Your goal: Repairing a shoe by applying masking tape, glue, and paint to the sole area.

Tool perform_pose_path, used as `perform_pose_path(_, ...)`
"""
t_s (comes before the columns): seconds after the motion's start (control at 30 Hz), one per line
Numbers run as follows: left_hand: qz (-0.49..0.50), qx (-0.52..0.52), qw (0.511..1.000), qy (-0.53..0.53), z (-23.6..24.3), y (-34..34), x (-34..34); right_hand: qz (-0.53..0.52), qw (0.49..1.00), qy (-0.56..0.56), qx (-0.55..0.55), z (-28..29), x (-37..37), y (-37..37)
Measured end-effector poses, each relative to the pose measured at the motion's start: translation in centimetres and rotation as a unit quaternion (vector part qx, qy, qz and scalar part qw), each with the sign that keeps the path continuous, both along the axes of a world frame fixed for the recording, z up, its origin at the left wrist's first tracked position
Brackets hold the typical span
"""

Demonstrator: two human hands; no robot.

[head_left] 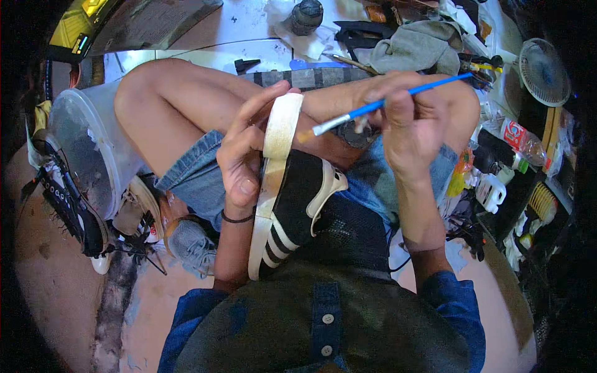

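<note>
My left hand grips a black sneaker with white stripes and a whitish sole. The shoe is tilted on its side, its pale sole edge turned up and toward my left palm, and its heel end close to my lap. Between the fingers of my right hand is a slim paintbrush with a blue handle and silver ferrule. Its tan bristles point left, near the upper part of the sole; whether they touch it I cannot tell.
Left of my legs stands a translucent tub, with a black sneaker and a grey shoe around it. Ahead lie a grey cloth and a dark round container. A plastic bottle and a white jug crowd the right side.
</note>
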State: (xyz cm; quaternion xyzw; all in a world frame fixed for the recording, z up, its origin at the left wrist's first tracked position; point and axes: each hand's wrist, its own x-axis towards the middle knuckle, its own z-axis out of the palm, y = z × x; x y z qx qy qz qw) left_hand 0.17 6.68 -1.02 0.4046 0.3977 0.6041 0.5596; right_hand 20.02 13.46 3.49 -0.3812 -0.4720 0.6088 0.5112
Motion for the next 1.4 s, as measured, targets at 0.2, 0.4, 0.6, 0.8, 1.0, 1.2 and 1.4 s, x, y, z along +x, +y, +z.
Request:
perform_pose_path(0.2, 0.005, 0.005, 1.0, -0.003, 0.0, -0.1, 0.1, 0.027, 0.999, -0.027, 0.006, -2.1, -0.9, 0.7)
perform_pose_path(0.4, 0.001, 0.043, 0.999, 0.003, -0.6, -0.2, -0.3, 0.024, 0.999, -0.029, 0.011, -2.8, -1.3, 2.3)
perform_pose_path(0.6, 0.009, 0.016, 1.0, 0.005, 0.1, -0.2, -0.1, 0.022, 0.993, -0.04, 0.106, -2.0, -0.3, 2.2)
perform_pose_path(0.8, 0.018, 0.011, 1.0, -0.001, -0.1, -0.4, 0.1, 0.03, 0.989, -0.105, 0.102, -2.8, 0.0, 2.2)
perform_pose_path(1.0, 0.005, 0.006, 1.0, 0.0, -0.2, -0.4, 0.0, 0.05, 0.997, -0.031, 0.058, -0.6, -1.2, 1.7)
perform_pose_path(1.2, 0.015, 0.02, 1.0, -0.001, -0.4, -0.3, 0.0, 0.042, 0.993, -0.111, 0.006, -2.6, 0.0, 3.6)
perform_pose_path(1.4, 0.011, -0.007, 1.0, 0.001, 0.0, -0.4, 0.0, 0.124, 0.984, -0.124, 0.021, 0.2, -1.8, 2.4)
